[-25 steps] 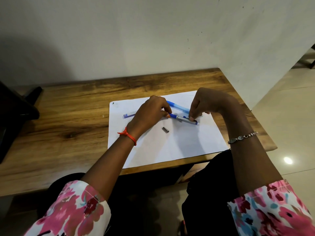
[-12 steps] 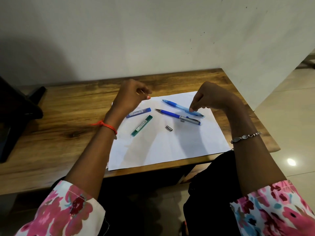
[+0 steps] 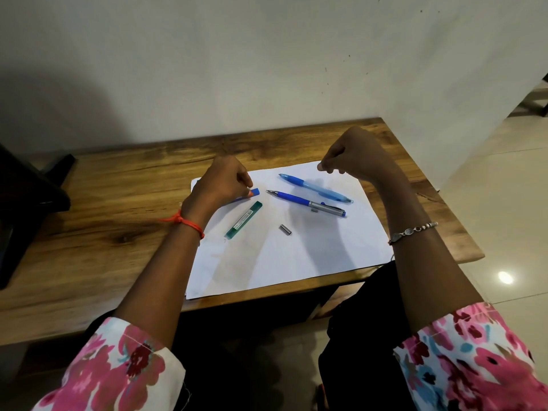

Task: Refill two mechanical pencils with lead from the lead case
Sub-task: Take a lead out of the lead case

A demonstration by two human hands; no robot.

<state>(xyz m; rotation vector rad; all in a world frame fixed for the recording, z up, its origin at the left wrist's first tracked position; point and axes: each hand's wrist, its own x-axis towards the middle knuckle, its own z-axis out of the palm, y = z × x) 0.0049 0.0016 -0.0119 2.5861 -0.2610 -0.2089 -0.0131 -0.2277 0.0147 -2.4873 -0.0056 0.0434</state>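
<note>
We see a white sheet of paper on a wooden table, and we take twelve o'clock as the wall side of that sheet. The light blue mechanical pencil lies toward one o'clock, its tip pointing to about ten; just beside it on the six o'clock side, roughly parallel and not touching, lies the dark blue mechanical pencil with a silver rear half, its metal tip also toward ten; a small metal cap lies alone near the sheet's centre, at about eight o'clock from that silver half; the green lead case lies at nine o'clock from the centre, slanted, its far end pointing to one; the blue lead case sits at ten o'clock of the sheet, mostly hidden under the left hand. That hand's fingers are curled in, with the fingertips right at the case's orange-tipped end; we cannot tell whether they pinch it or merely touch it. The right hand hangs over the sheet's twelve-to-one o'clock edge, apart from both pencils, its fingers curled narrow and thumb and forefinger pressed together; whether something small sits between them we cannot tell. An orange thread circles the left wrist and a beaded bracelet the right.
</note>
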